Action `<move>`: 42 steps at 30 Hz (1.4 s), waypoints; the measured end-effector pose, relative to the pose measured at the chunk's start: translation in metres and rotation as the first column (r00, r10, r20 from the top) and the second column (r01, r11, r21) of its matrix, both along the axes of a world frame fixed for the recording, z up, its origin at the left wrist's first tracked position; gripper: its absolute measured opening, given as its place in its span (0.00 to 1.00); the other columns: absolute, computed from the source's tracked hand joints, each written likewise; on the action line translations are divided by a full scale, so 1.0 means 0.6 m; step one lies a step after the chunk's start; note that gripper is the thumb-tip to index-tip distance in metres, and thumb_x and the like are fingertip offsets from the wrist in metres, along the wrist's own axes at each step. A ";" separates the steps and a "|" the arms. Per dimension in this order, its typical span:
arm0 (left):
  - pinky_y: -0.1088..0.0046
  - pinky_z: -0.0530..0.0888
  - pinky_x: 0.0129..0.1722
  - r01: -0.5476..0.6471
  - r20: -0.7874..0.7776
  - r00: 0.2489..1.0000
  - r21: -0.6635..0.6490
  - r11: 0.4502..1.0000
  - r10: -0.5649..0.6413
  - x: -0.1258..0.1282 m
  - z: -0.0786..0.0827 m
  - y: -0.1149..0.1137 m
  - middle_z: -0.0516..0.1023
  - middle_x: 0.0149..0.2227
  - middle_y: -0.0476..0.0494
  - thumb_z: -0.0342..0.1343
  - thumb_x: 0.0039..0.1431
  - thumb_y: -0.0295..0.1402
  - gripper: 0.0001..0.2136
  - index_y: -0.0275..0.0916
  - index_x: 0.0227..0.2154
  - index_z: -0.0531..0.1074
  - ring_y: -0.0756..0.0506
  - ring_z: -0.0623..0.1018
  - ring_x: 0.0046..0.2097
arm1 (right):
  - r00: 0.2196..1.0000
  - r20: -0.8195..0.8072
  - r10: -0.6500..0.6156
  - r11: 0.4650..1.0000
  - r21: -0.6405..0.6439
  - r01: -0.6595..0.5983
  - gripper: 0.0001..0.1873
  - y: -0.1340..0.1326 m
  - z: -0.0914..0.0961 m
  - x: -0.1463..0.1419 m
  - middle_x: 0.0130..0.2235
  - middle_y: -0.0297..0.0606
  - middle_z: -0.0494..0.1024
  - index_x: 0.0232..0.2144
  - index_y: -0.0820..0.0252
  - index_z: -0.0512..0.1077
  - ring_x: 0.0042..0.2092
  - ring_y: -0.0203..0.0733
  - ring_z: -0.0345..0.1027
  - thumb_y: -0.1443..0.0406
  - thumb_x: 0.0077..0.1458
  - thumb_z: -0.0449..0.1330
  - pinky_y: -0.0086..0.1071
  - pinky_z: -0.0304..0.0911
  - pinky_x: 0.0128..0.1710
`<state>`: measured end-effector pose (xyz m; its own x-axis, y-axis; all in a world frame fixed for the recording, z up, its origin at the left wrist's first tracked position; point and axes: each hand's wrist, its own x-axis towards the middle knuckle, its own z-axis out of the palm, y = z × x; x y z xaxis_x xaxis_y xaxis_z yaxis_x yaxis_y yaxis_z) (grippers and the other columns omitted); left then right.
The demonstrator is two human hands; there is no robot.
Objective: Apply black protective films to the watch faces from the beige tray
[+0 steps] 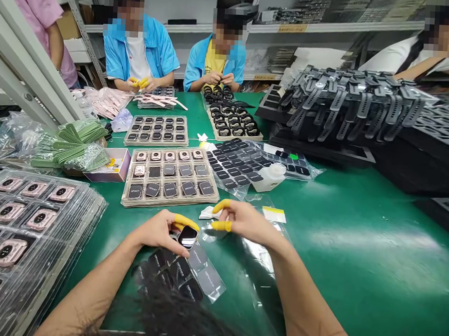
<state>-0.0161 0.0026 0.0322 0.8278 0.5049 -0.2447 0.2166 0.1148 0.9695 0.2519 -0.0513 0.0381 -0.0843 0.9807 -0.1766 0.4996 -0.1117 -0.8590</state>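
My left hand [168, 233] pinches a smartwatch case [187, 237] with a dark, shiny screen between the thumb and a finger in a yellow finger cot. Beneath it lies a sheet of black printed screen films [179, 270], partly hidden by hair at the bottom. My right hand [242, 220] is to the right of the watch, its yellow-capped finger and thumb apart. A crumpled white wipe [207, 213] sits right by those fingertips; whether they touch it I cannot tell. Clear plastic film [259, 262] lies under my right wrist.
A tray of watch cases [172, 201] stands ahead, with stacked trays [76, 230] at left. Green straps [73, 147], more black films [240, 161] and a white bottle [269, 178] surround it. Black straps [348, 102] hang over boxes at right. Co-workers [140, 53] sit across the green table [339, 279].
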 end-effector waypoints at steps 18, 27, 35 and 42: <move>0.66 0.80 0.47 -0.397 0.003 0.910 0.291 0.870 0.414 0.032 -0.030 -0.014 0.86 0.42 0.41 0.73 0.44 0.36 0.26 0.34 0.48 0.81 0.40 0.84 0.43 | 0.993 0.120 0.003 0.758 0.647 -0.080 0.08 0.001 -0.003 -0.052 0.48 0.37 0.80 0.27 0.53 0.66 0.51 0.48 0.69 0.68 0.56 0.61 0.45 0.60 0.52; 0.71 0.78 0.42 -0.371 -0.001 0.921 0.302 0.878 0.389 0.029 -0.036 -0.013 0.86 0.39 0.44 0.73 0.42 0.33 0.25 0.34 0.46 0.82 0.43 0.83 0.38 | 0.925 0.344 0.159 0.761 0.554 -0.337 0.06 0.010 -0.035 -0.079 0.37 0.36 0.80 0.39 0.50 0.76 0.41 0.45 0.67 0.64 0.64 0.59 0.42 0.52 0.44; 0.74 0.77 0.39 -0.380 -0.015 0.911 0.355 0.854 0.411 0.029 -0.037 -0.016 0.86 0.36 0.48 0.72 0.42 0.34 0.25 0.36 0.47 0.82 0.45 0.82 0.37 | 0.935 0.355 0.013 0.702 0.662 -0.261 0.06 0.008 -0.048 -0.090 0.35 0.38 0.79 0.38 0.54 0.76 0.39 0.44 0.67 0.65 0.64 0.58 0.40 0.52 0.40; 0.72 0.79 0.40 -0.443 -0.007 0.884 0.309 0.841 0.468 0.032 -0.038 -0.014 0.86 0.37 0.43 0.73 0.42 0.36 0.25 0.33 0.45 0.82 0.44 0.83 0.37 | 0.895 0.411 -0.174 0.662 0.722 -0.203 0.08 0.022 -0.048 -0.085 0.35 0.39 0.78 0.36 0.56 0.75 0.37 0.45 0.65 0.72 0.60 0.58 0.39 0.52 0.37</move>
